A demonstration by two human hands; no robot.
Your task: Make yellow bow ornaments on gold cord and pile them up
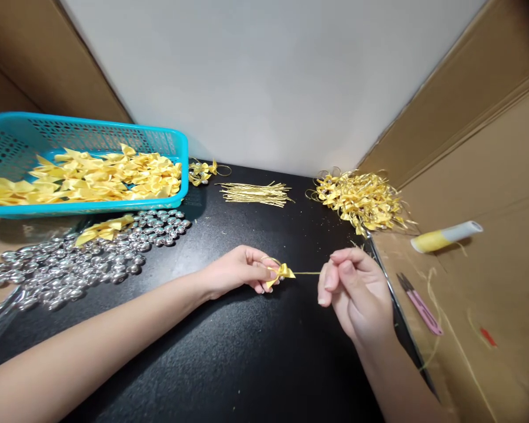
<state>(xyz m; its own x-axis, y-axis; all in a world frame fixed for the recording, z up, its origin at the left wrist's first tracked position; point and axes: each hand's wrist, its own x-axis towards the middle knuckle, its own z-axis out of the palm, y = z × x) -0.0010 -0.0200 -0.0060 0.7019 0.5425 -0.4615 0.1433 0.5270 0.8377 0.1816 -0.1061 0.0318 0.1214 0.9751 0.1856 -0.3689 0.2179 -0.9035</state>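
Pinching shiny yellow ribbon bow (284, 271) above flat black worktop (229, 358), left hand (251, 271) grip closed; right hand (361, 294) curled at thin gold cord's (307, 273) end, can't tell if holding; looks like cord tensioning, next probably needs steady pull

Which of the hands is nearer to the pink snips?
Right. The right hand is just to the left of the pink snips; the left hand is farther left, across the black surface, holding a yellow bow.
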